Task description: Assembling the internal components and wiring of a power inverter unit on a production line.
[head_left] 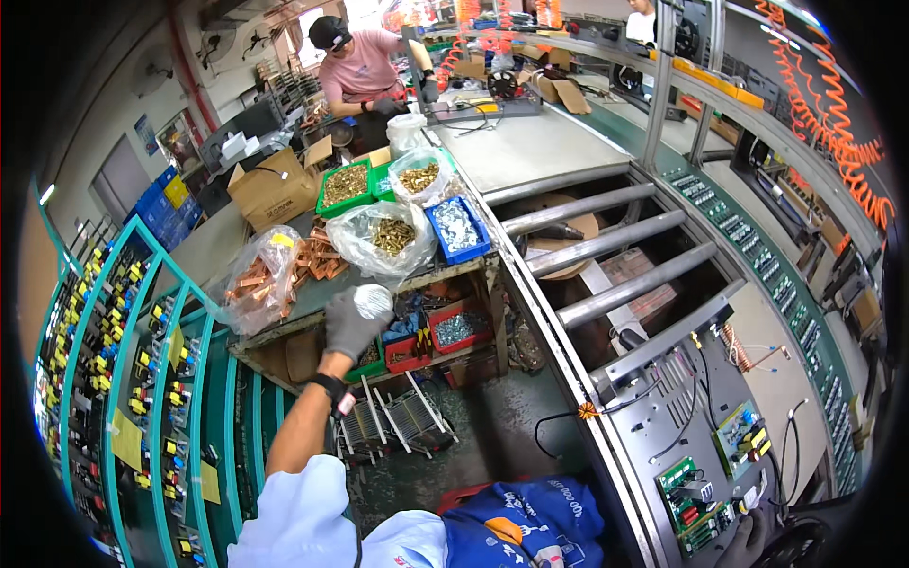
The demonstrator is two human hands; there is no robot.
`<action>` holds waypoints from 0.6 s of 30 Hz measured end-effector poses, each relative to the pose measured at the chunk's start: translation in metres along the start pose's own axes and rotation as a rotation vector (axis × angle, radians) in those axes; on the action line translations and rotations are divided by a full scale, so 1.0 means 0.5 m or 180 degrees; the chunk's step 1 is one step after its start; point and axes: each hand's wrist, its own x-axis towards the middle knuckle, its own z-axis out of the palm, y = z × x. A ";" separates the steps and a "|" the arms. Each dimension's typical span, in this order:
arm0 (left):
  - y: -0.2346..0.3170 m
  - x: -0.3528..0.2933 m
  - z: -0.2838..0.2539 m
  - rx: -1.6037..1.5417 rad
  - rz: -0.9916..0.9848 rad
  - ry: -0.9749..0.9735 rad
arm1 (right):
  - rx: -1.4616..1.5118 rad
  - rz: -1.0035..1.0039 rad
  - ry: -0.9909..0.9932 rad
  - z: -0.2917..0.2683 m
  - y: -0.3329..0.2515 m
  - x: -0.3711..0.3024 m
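My left hand, in a grey glove, reaches to the workbench edge. Its fingers are closed around a white, rounded, ridged thing whose kind I cannot make out. Just beyond lie a clear bag of brass-coloured fasteners, a blue bin of silver-coloured small parts and copper-coloured pieces. At the lower right edge, my gloved right hand is partly cut off beside a green circuit board on a grey metal panel; its grip is unclear.
Red bins sit under the bench. Teal racks of components stand at left. A roller conveyor runs along my right, with orange coiled hoses hanging beyond. A co-worker in pink stands at the far end.
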 end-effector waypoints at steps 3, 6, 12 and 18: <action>-0.105 0.085 0.017 -0.0654 -0.0180 -0.0213 | 0.0373 -0.0318 0.0267 0.036 0.044 0.022; -0.134 0.142 0.078 0.0015 0.0102 -0.0651 | 0.0172 0.0088 0.0255 0.039 0.083 0.032; -0.147 0.195 0.140 0.0309 -0.0513 -0.0809 | 0.0266 -0.0272 0.0275 0.045 0.085 0.017; -0.047 0.086 0.163 0.0969 -0.0408 0.0620 | 0.0321 -0.0008 0.0311 0.042 0.092 0.009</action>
